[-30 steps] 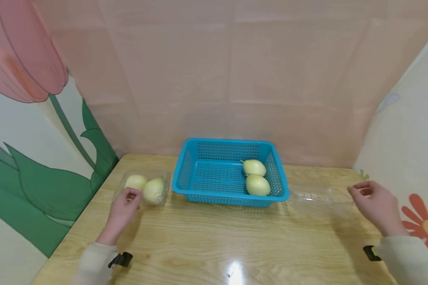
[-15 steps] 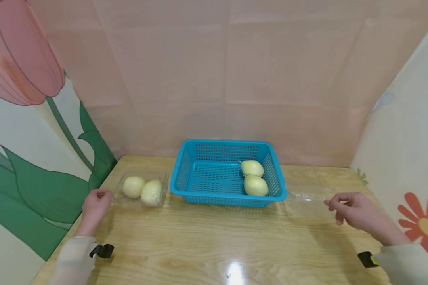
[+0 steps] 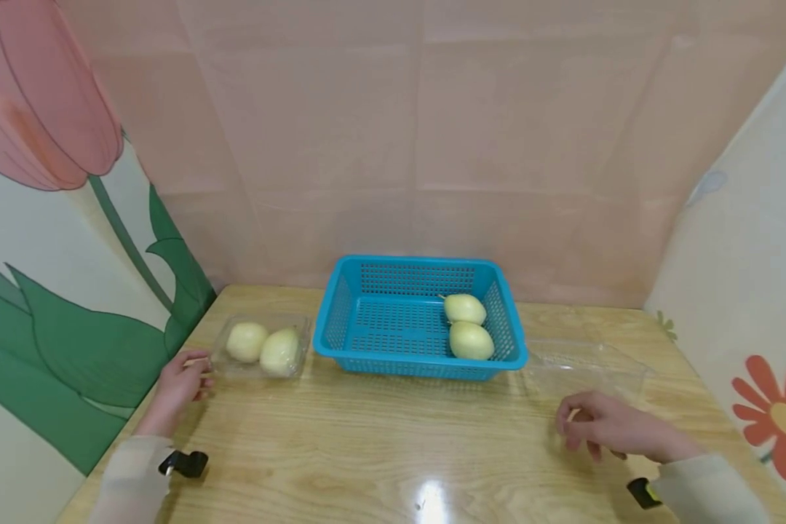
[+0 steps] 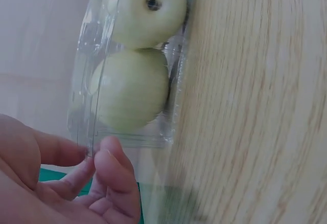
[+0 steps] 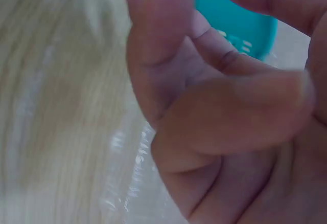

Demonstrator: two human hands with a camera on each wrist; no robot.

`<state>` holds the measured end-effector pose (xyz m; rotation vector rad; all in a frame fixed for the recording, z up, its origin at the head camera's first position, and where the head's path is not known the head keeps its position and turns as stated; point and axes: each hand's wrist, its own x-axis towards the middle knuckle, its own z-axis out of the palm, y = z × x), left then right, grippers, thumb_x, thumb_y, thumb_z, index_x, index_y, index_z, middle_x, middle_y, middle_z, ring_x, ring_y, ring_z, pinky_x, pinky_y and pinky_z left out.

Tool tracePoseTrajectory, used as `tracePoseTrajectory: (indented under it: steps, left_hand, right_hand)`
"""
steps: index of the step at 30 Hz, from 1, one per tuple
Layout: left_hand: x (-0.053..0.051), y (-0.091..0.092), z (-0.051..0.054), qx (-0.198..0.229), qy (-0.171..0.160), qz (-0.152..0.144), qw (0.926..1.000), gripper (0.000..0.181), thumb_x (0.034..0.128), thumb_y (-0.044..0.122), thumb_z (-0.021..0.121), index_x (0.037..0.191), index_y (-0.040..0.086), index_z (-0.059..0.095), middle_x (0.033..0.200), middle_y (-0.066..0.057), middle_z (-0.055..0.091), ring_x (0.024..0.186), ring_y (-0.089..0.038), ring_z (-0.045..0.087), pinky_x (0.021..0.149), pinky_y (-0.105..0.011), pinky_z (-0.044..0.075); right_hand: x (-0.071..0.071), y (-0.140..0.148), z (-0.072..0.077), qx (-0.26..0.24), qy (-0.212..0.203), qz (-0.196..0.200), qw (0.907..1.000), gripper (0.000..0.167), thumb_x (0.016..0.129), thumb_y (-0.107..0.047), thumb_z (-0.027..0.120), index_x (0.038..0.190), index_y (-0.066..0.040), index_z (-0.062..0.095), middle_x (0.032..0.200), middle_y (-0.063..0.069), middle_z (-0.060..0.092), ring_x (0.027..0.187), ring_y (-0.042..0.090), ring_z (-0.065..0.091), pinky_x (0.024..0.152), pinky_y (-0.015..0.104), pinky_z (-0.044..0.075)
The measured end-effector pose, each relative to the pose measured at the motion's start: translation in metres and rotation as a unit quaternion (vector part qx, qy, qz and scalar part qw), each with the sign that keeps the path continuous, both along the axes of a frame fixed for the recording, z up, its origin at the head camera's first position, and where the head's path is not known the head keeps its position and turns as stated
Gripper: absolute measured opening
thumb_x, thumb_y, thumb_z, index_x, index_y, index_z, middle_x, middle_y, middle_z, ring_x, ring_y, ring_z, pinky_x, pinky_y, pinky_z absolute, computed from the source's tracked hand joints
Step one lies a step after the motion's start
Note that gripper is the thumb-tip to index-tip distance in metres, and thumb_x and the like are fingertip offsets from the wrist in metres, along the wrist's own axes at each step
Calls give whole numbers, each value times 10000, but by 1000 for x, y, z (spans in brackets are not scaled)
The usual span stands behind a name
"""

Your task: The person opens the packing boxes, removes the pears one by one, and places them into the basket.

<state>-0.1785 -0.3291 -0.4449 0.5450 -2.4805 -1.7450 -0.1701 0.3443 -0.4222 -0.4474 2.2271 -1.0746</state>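
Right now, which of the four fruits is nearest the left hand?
The left fruit in the clear box; its boxmate sits farther right, the other two in the blue basket.

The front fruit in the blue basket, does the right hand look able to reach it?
Probably yes: the right hand seems empty, and the front fruit lies uncovered in the open basket, on that hand's side.

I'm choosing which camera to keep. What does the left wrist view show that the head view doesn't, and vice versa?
Only left wrist: the dark hollow in one fruit.
Only head: the right hand, the pink tulip and the two fruits in the blue basket.
Both: the left hand, the clear container with two fruits, and the table.
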Motion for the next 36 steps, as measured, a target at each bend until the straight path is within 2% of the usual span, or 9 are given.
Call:
tracePoseTrajectory:
  steps: [7,16,22,30,36]
  left_hand:
    - [0,-5,-3,275,-26,-242,9993,457,1058,99,380,1477,-68,309,905,3,559,663,-54,587,567,-233,525]
    - [7,-14,-2,22,-80,-548,9985,462,1066,79,354,1496,-69,276,888,-20,537,651,-72,541,584,-241,519]
    - [16,-25,-2,-202,-114,-1006,9947,452,1071,73,328,1498,-62,267,909,-66,518,656,-90,524,595,-265,513]
    - [24,-33,0,-114,-159,-1406,9899,446,1065,58,355,1485,-67,270,894,-45,545,662,-82,527,588,-259,503]
    - [28,-39,5,-157,-381,-1872,9815,479,1071,77,356,1520,-36,233,929,-78,539,688,-113,520,592,-281,498]
  right_hand:
    - [2,-12,-7,-96,45,191,9998,179,980,-136,553,1071,-4,633,850,129,696,550,127,568,389,156,350]
    - [1,-13,-15,-66,16,150,9999,191,1008,-174,549,1065,-11,630,856,118,686,568,127,567,398,160,361]
    - [-1,-10,-16,-59,4,145,9999,209,1015,-198,550,1070,-12,627,859,117,687,577,130,579,400,159,371]
    - [-3,-10,-17,-63,-46,150,9999,226,1020,-212,549,1083,-9,625,857,115,685,570,139,583,403,172,380]
    - [-3,-12,-16,-30,-104,107,9999,235,1024,-224,549,1082,-11,628,859,121,679,568,144,565,403,193,380]
